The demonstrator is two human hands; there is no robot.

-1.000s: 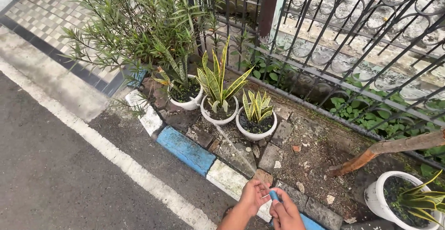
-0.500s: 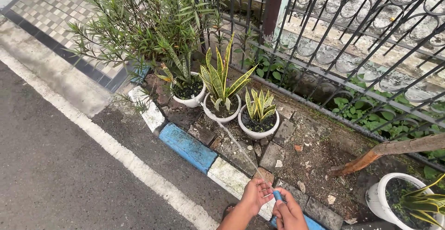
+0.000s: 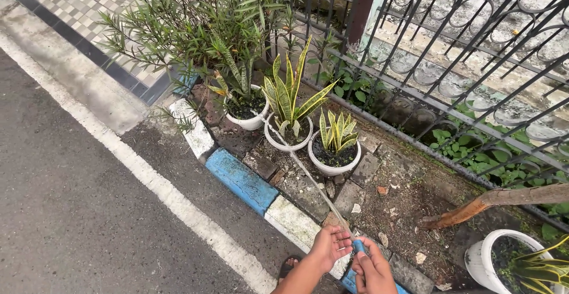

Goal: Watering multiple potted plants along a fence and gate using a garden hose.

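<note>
My right hand point(image 3: 372, 270) grips the blue end of a hose point(image 3: 359, 246) at the bottom of the view. My left hand point(image 3: 329, 248) rests against the nozzle with its fingers spread. A thin stream of water point(image 3: 299, 165) shoots from the nozzle up and left toward three white pots. The stream reaches the middle pot point(image 3: 288, 143), which holds a tall yellow-edged snake plant, near the left pot point(image 3: 249, 119). The right pot point(image 3: 335, 162) holds a shorter snake plant.
A blue and white kerb point(image 3: 240, 181) separates the asphalt road with its white line point(image 3: 148, 181) from the paved soil strip. A black iron fence point(image 3: 450, 51) runs behind the pots. A bush point(image 3: 178, 27) stands at left. Another white pot point(image 3: 504, 261) and a leaning trunk point(image 3: 504, 199) are at right.
The view has shifted slightly, so the pots sit further right and up. The water stream has swung left, from the ground before the pots to the middle and left pots. Both hands stay at the hose.
</note>
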